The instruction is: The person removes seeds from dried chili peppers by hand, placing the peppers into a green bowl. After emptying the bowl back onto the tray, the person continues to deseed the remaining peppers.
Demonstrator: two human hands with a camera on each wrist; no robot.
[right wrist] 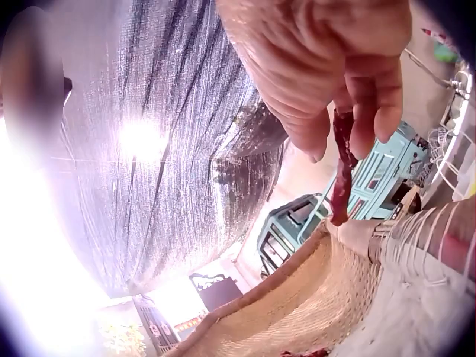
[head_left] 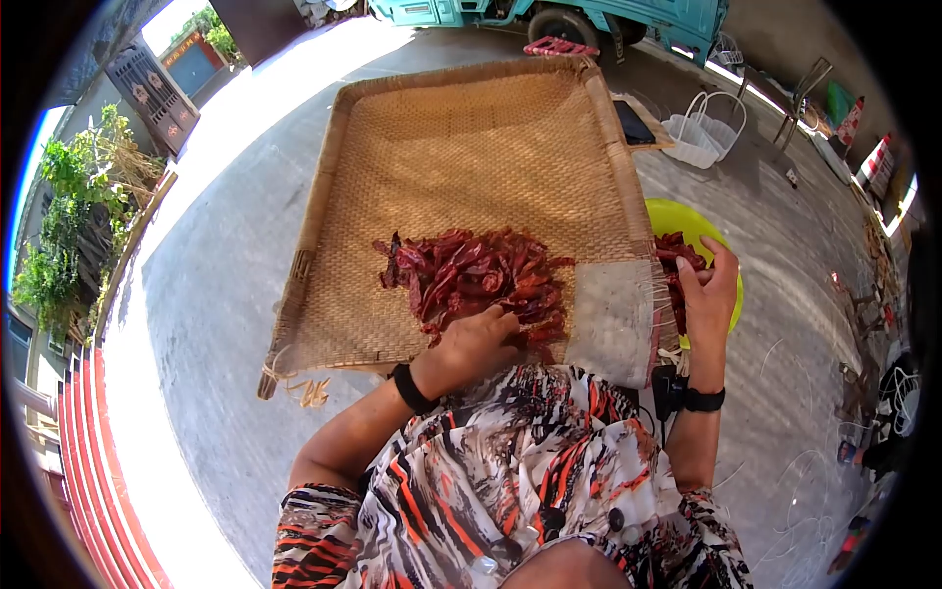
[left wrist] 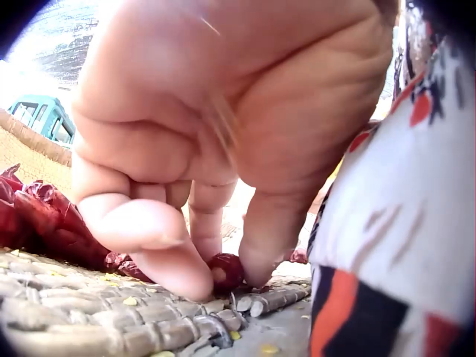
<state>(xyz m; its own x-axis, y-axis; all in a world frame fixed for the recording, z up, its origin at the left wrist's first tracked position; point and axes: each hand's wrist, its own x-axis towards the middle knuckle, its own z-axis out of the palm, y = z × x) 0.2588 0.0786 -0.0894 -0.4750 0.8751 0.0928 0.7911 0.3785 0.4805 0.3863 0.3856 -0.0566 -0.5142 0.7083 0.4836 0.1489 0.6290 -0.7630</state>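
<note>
A large woven tray [head_left: 471, 128] lies in front of the person, with a heap of dried red chillies [head_left: 481, 275] gathered on its near half. The left hand [head_left: 463, 346] is at the near edge of this heap, fingers bent downward; the left wrist view shows its thumb and fingertips nearly closed, pinching a small dark-red chilli [left wrist: 226, 273] just above the weave. Yellow flecks are scattered there.

The right hand [head_left: 708, 290] is at the yellow-green basin [head_left: 682, 214] beside the tray's right side. Its thumb and fingers are partly closed on a long, wrinkled chilli [right wrist: 342, 182], which hangs tip down in the right wrist view. More chillies [head_left: 677, 253] lie in the basin; the head view leaves it uncertain whether the hand touches them.

A pale patch [head_left: 613, 314] covers the tray's near right corner, laced along its outer edge. Beyond, on the grey floor [head_left: 216, 255], stand a white plastic basket [head_left: 695, 145] and a teal vehicle [head_left: 653, 15], with a pink crate [head_left: 559, 47] near its wheel. Green plants [head_left: 59, 216] and red-edged steps [head_left: 93, 461] line the left.
</note>
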